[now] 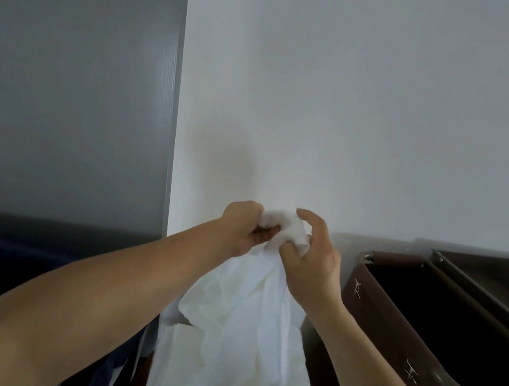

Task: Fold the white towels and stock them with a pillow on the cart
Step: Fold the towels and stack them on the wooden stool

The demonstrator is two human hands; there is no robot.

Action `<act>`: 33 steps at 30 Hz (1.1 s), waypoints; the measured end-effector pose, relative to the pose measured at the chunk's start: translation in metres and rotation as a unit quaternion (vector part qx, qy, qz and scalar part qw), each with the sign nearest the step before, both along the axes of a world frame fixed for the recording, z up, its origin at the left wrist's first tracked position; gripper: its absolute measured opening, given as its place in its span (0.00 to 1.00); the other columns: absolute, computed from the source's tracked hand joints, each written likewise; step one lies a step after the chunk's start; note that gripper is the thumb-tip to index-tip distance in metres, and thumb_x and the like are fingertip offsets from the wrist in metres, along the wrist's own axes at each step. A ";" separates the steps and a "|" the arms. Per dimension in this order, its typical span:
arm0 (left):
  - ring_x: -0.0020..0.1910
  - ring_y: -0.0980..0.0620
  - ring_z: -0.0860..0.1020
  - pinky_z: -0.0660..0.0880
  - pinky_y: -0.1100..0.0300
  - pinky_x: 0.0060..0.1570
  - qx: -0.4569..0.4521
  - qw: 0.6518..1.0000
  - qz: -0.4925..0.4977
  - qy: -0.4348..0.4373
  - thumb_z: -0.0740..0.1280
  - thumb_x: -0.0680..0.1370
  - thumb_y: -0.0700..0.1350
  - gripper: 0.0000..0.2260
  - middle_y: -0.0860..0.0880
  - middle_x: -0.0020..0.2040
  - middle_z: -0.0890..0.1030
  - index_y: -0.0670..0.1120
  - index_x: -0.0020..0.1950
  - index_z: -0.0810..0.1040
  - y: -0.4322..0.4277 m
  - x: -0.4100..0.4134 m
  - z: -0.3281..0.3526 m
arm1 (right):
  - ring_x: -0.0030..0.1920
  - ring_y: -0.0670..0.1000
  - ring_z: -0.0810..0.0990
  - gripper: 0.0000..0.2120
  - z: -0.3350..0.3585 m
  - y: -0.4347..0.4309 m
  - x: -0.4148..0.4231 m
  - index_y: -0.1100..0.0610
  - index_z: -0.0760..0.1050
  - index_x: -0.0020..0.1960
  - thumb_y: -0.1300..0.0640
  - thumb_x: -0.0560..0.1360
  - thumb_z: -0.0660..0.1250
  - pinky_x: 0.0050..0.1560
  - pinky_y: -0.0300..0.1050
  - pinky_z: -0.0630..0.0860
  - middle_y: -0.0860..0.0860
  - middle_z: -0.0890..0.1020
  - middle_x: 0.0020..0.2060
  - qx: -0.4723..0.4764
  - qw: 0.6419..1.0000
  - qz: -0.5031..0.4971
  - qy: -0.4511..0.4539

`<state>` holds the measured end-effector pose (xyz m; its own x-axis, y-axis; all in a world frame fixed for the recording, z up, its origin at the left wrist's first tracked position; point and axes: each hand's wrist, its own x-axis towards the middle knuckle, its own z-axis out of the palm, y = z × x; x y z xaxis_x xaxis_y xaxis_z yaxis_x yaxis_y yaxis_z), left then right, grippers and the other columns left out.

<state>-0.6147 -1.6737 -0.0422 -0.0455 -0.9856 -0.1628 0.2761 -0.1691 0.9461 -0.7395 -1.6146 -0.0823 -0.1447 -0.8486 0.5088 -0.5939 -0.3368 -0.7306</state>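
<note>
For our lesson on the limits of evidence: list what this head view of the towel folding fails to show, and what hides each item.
- Head view: lower white towel cut off by the bottom edge.
- Bunched towel top hidden inside left hand and right hand.
- Brown bin: interior too dark; far side cut off at right.
- Pillow: not visible.

1. Left hand: raised in front of the body, forearm bare and extended diagonally upward; fingers curled, gripping a bunched corner of the white towel.
2. Right hand: raised opposite, back of hand toward the camera; thumb and lower fingers pinch the same bunch, index finger arched above it.
3. Both hands nearly meet, fingertips facing.
</note>
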 end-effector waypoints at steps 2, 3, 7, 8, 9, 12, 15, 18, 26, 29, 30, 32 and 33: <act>0.32 0.50 0.79 0.77 0.63 0.31 -0.040 0.997 -0.050 -0.029 0.58 0.80 0.33 0.05 0.42 0.40 0.74 0.38 0.46 0.72 0.010 -0.002 -0.003 | 0.34 0.40 0.77 0.22 0.010 0.000 0.000 0.38 0.75 0.58 0.63 0.75 0.60 0.35 0.32 0.70 0.41 0.80 0.37 0.011 0.999 0.038 -0.022; 0.36 0.48 0.80 0.79 0.59 0.38 -0.058 0.994 -0.088 -0.025 0.61 0.79 0.40 0.05 0.42 0.45 0.77 0.40 0.52 0.73 0.013 -0.002 -0.006 | 0.33 0.39 0.78 0.20 0.016 -0.002 0.000 0.40 0.78 0.52 0.64 0.76 0.59 0.34 0.32 0.71 0.42 0.82 0.37 0.017 0.998 0.050 -0.042; 0.60 0.49 0.79 0.73 0.48 0.65 -0.228 0.948 -0.166 -0.146 0.63 0.79 0.59 0.28 0.52 0.65 0.78 0.63 0.76 0.56 0.021 0.006 -0.028 | 0.30 0.53 0.83 0.15 0.049 -0.016 -0.003 0.50 0.81 0.40 0.63 0.77 0.59 0.36 0.49 0.80 0.55 0.84 0.33 0.031 0.995 0.032 -0.086; 0.64 0.52 0.76 0.71 0.50 0.67 -0.288 0.921 -0.162 -0.204 0.63 0.78 0.61 0.30 0.53 0.68 0.75 0.63 0.77 0.54 0.028 0.008 -0.032 | 0.31 0.56 0.84 0.14 0.058 -0.019 -0.005 0.51 0.81 0.41 0.64 0.77 0.59 0.39 0.53 0.83 0.55 0.84 0.33 0.024 0.994 0.036 -0.103; 0.67 0.54 0.73 0.70 0.52 0.68 -0.336 0.893 -0.142 -0.265 0.65 0.77 0.61 0.34 0.54 0.71 0.71 0.62 0.78 0.52 0.031 0.009 -0.036 | 0.33 0.58 0.84 0.14 0.068 -0.021 -0.005 0.53 0.82 0.42 0.64 0.77 0.59 0.42 0.56 0.83 0.55 0.85 0.34 0.018 0.992 0.042 -0.121; 0.72 0.54 0.66 0.70 0.53 0.68 -0.402 0.822 0.003 -0.403 0.68 0.77 0.58 0.38 0.56 0.77 0.61 0.58 0.79 0.47 0.032 0.012 -0.038 | 0.34 0.58 0.85 0.14 0.101 -0.026 0.002 0.57 0.82 0.47 0.66 0.77 0.59 0.46 0.59 0.83 0.54 0.85 0.37 -0.001 0.984 0.074 -0.164; 0.61 0.48 0.76 0.76 0.49 0.59 -0.361 0.832 0.078 -0.414 0.66 0.77 0.56 0.32 0.55 0.69 0.71 0.56 0.75 0.53 0.032 0.016 -0.039 | 0.35 0.56 0.86 0.13 0.129 -0.031 0.011 0.55 0.82 0.48 0.66 0.77 0.60 0.49 0.59 0.83 0.50 0.84 0.42 -0.055 0.968 0.103 -0.222; 0.43 0.46 0.80 0.78 0.46 0.45 -0.302 0.850 0.092 -0.421 0.61 0.80 0.55 0.14 0.51 0.48 0.80 0.47 0.59 0.66 0.031 0.025 -0.053 | 0.40 0.55 0.86 0.12 0.132 -0.038 0.016 0.53 0.81 0.51 0.64 0.78 0.60 0.51 0.57 0.82 0.49 0.81 0.50 -0.095 0.962 0.103 -0.236; 0.44 0.47 0.77 0.72 0.55 0.45 -0.276 0.814 0.012 -0.511 0.53 0.85 0.49 0.14 0.48 0.45 0.79 0.44 0.49 0.74 0.015 0.072 -0.076 | 0.54 0.48 0.78 0.19 0.059 -0.042 -0.013 0.49 0.74 0.68 0.53 0.77 0.67 0.58 0.43 0.72 0.45 0.79 0.49 0.024 0.999 -0.044 -0.013; 0.43 0.47 0.75 0.70 0.57 0.39 -0.269 0.819 0.021 -0.506 0.54 0.85 0.47 0.13 0.50 0.40 0.76 0.45 0.45 0.72 0.002 0.079 -0.070 | 0.52 0.51 0.79 0.16 0.047 -0.042 -0.028 0.50 0.76 0.63 0.51 0.77 0.69 0.53 0.44 0.73 0.47 0.81 0.45 0.052 0.996 -0.061 0.032; 0.42 0.47 0.75 0.68 0.57 0.38 -0.283 0.814 0.035 -0.506 0.54 0.85 0.46 0.12 0.52 0.39 0.75 0.47 0.44 0.72 0.000 0.080 -0.061 | 0.51 0.53 0.80 0.13 0.048 -0.043 -0.036 0.50 0.79 0.59 0.48 0.77 0.69 0.51 0.45 0.73 0.48 0.83 0.44 0.041 0.993 -0.095 0.053; 0.45 0.47 0.76 0.68 0.57 0.43 -0.360 0.777 0.073 -0.511 0.55 0.84 0.46 0.11 0.53 0.42 0.77 0.47 0.49 0.75 -0.001 0.079 -0.033 | 0.51 0.57 0.81 0.13 0.056 -0.041 -0.055 0.51 0.81 0.53 0.43 0.78 0.66 0.51 0.48 0.74 0.49 0.85 0.43 0.010 0.983 -0.166 0.080; 0.48 0.49 0.76 0.70 0.57 0.46 -0.408 0.755 0.101 -0.504 0.56 0.84 0.47 0.12 0.52 0.46 0.79 0.45 0.53 0.77 0.000 0.076 -0.015 | 0.51 0.58 0.80 0.15 0.061 -0.039 -0.063 0.52 0.81 0.53 0.42 0.78 0.65 0.52 0.49 0.74 0.50 0.85 0.44 -0.014 0.979 -0.190 0.078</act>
<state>-0.5390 -1.6736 -0.0573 -0.1387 -0.7468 0.6504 -0.7115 0.5320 0.4591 -0.8025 -1.6533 -0.0215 -0.3658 -0.7337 0.5726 -0.7839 -0.0887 -0.6145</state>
